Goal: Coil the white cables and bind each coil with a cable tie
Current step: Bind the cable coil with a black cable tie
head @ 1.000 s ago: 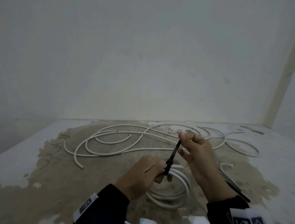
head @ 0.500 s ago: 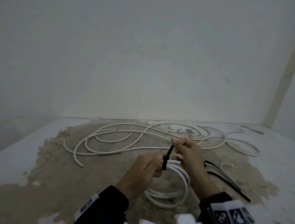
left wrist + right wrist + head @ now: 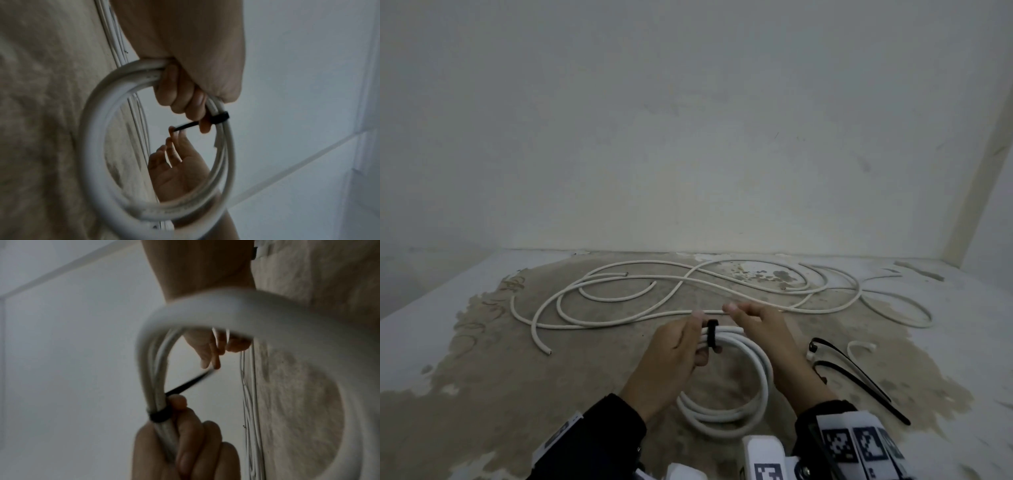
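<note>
Left hand [image 3: 671, 353] grips coil [image 3: 736, 404], black cable tie [image 3: 712, 337] cinched; right hand [image 3: 760, 329] pinches its tail; far loose cables [image 3: 619, 301] uncoiled

Stained, patchy floor [image 3: 482, 377] below bare pale wall [image 3: 688, 137]

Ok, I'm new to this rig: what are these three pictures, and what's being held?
No machine here: a person's two bare hands. One picture comes from a head camera looking down; the other two from cameras worn on each wrist. The left hand grips a white cable coil beside a black cable tie wrapped around it. The right hand pinches the tie's tail in its fingers. On the stained surface lie loose white cables and spare black ties.
</note>
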